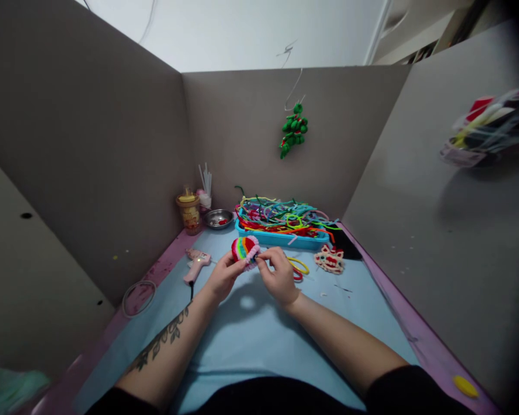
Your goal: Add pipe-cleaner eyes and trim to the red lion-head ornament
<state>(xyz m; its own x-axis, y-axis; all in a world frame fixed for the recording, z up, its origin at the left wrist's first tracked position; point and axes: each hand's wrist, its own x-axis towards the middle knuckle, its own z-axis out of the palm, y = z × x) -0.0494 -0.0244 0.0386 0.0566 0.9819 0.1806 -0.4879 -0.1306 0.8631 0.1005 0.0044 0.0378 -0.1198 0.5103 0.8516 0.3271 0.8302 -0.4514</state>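
My left hand (225,275) grips a small rainbow-striped pipe-cleaner craft piece (244,250) with a pale pink fuzzy edge, held above the table. At the piece's right edge, my right hand (279,275) has thumb and forefinger pinched together; what sits between those fingertips is too small to make out. Just behind the right hand lie scissors with yellow and red handles (300,266), partly hidden by it. A pink glue gun (198,265) rests to the left of my left hand.
A blue tray (268,237) heaped with coloured pipe cleaners stands at the back. Near it are a metal bowl (218,219), a lidded cup (189,213) and a cream-and-red fuzzy piece (329,259). Grey partitions (251,127) enclose the table; a green ornament (294,131) hangs behind.
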